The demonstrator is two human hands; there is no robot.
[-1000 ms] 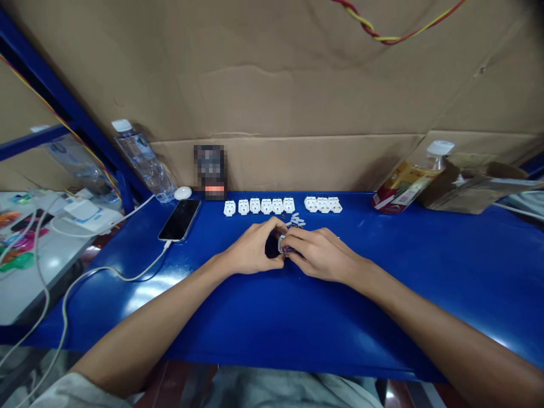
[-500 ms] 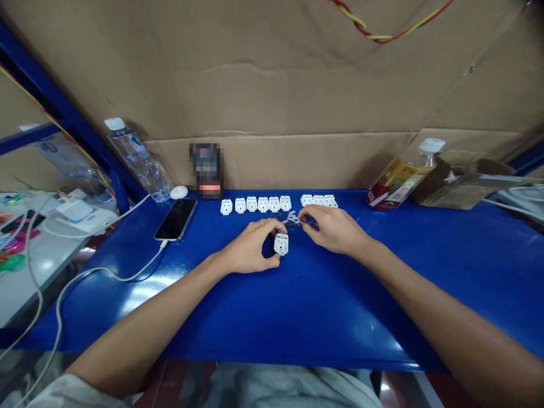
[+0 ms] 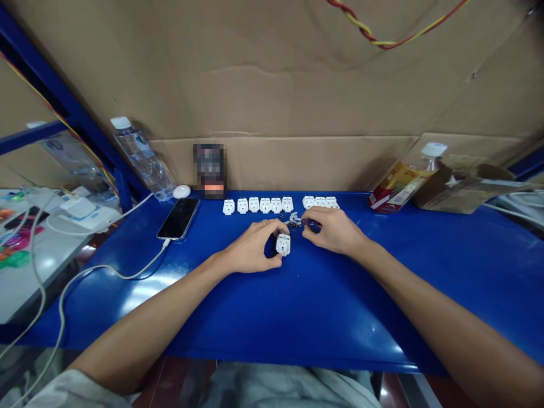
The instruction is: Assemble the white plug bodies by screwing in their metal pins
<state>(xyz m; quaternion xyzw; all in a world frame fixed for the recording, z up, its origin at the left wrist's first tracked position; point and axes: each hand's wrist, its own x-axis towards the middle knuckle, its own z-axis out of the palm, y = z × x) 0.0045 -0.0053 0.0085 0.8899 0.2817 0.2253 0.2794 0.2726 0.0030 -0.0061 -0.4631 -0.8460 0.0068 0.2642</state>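
White plug piece (image 3: 283,244) clamped between thumb and fingers of left hand (image 3: 250,249), mid-way across blue bench (image 3: 297,317).
Just behind, right hand (image 3: 334,229) with fingertips pinched together at heap of small metal bits (image 3: 294,219). Along the back, nine matching pieces (image 3: 259,205), seemingly done; this one seemingly unfinished.

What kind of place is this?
Likely an assembly station in a workshop or factory: a blue bench walled with cardboard, a row of identical white plug parts along the back, and the left hand holding a single plug part while the right hand is at small metal pieces.
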